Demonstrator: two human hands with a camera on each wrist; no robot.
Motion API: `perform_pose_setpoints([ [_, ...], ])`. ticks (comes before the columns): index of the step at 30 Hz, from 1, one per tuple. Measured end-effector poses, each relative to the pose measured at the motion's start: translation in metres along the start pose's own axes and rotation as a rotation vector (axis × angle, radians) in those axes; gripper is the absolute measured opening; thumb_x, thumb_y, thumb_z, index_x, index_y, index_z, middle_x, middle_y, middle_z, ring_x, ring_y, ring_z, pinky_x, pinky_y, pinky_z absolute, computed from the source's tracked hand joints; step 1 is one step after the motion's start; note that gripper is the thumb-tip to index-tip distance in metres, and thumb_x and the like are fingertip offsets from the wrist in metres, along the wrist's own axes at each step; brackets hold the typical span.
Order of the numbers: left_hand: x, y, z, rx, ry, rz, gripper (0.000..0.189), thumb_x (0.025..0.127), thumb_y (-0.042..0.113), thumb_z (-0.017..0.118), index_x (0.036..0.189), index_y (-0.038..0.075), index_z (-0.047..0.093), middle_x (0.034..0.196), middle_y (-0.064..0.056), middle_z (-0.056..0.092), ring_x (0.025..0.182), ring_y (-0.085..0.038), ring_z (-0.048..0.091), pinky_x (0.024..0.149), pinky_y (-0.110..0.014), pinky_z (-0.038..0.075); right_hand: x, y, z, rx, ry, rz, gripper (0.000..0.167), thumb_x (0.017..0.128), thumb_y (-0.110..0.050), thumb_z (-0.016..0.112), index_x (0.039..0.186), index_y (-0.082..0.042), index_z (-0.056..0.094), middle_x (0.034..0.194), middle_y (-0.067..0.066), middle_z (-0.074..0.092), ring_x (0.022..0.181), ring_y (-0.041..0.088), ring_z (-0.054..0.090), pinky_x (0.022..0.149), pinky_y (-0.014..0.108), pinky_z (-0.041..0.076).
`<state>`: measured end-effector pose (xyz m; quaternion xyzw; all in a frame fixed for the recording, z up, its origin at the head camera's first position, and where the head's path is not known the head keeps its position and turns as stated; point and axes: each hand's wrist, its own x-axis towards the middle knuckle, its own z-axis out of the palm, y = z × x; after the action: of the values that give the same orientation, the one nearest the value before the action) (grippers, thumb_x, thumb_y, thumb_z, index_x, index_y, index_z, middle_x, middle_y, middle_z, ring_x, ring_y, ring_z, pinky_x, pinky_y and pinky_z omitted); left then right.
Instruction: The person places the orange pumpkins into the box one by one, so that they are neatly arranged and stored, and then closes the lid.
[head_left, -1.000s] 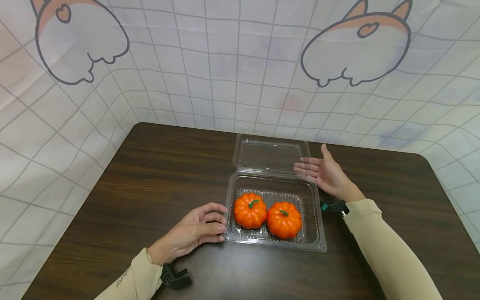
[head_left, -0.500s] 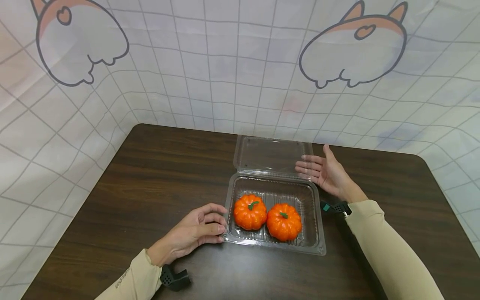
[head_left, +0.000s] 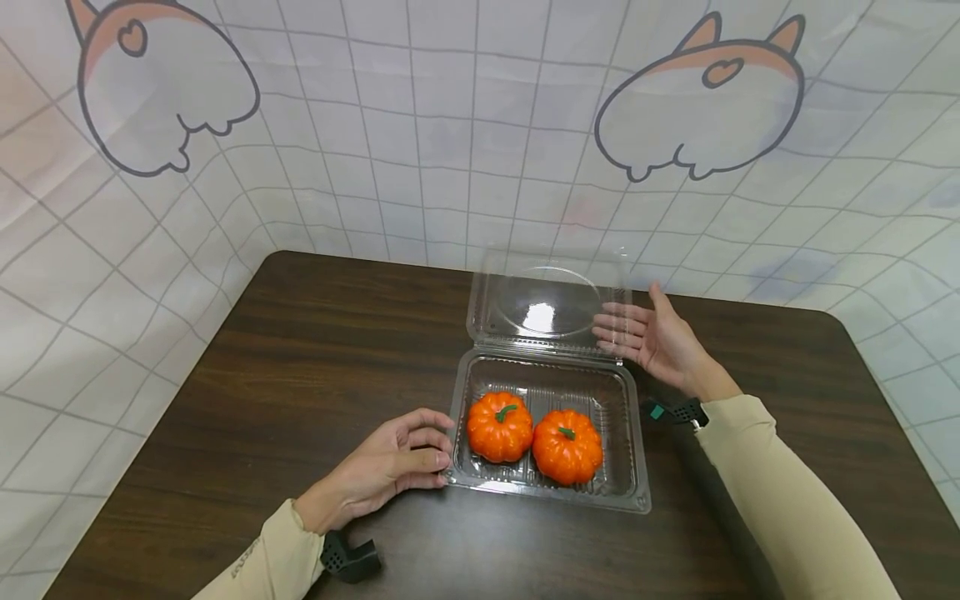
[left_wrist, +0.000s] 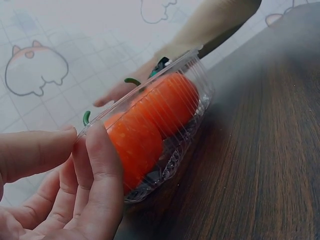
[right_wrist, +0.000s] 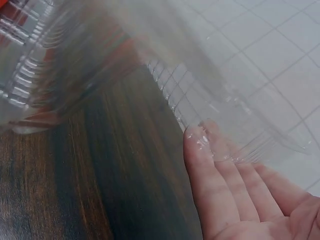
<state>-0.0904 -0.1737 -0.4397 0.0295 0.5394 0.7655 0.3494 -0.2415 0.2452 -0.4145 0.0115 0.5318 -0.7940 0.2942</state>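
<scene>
And up comes the lid [head_left: 517, 321]! Half a second back it leans lower toward the far side; now its far edge stands higher in the upper middle of the frame, a bright glare on its clear face. It rises on its hinge along the far rim of the plastic container [head_left: 555, 497], well short of closed, so the work looks only part done and both orange pumpkins are uncovered.

The right hand [head_left: 660, 346], right of centre, has its fingers straight and together, thumb pointing up. The fingers show through the lid's right-hand edge, and the right wrist view puts the fingertips against the clear plastic; it supports rather than grips.

Lower left of centre, the left hand [head_left: 386, 458] pinches the container's rim between thumb and fingers, plain to see in the left wrist view. Judging by that, it steadies the base while the lid moves.

Inside, just below the frame's centre, sit the left pumpkin [head_left: 500, 427] and the right pumpkin [head_left: 567, 448], side by side, green stems up, and neither appears shifted. The container holds its place on the dark bench [head_left: 322, 358], with the gridded cloth [head_left: 420, 150] filling the top of the frame.
</scene>
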Motion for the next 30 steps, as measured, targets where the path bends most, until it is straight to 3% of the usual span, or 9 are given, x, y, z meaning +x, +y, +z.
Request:
perform_pose_setpoints([
  [5,0.001,0.0,0.001,0.009,0.002,0.002,0.044,0.094,0.005,0.073,0.131,0.009,0.05,0.102,0.003,0.065,0.085,-0.012,0.066,0.084,-0.031,0.065,-0.002,-0.006,0.001,0.011,-0.021,-0.004,0.1,0.101,-0.071,0.031,0.164,0.002,0.006,0.131,0.004,0.071,0.121,0.021,0.072,0.101,0.032,0.06],
  [20,0.001,-0.003,0.001,0.012,0.007,0.006,0.045,0.095,0.006,0.073,0.132,0.009,0.049,0.102,0.002,0.065,0.086,-0.013,0.066,0.084,-0.031,0.064,-0.008,-0.02,0.013,-0.141,-0.041,-0.028,0.098,0.102,-0.07,0.027,0.163,0.004,0.009,0.128,-0.003,0.07,0.122,0.016,0.07,0.103,0.028,0.058],
  [30,0.0,-0.003,0.004,-0.003,0.003,0.039,0.042,0.096,0.006,0.072,0.131,0.011,0.049,0.103,0.003,0.066,0.086,-0.011,0.066,0.083,-0.029,0.064,-0.009,-0.028,0.019,-0.129,0.0,-0.034,0.089,0.101,-0.07,0.03,0.154,0.002,0.029,0.125,0.001,0.074,0.12,0.018,0.071,0.102,0.028,0.059],
])
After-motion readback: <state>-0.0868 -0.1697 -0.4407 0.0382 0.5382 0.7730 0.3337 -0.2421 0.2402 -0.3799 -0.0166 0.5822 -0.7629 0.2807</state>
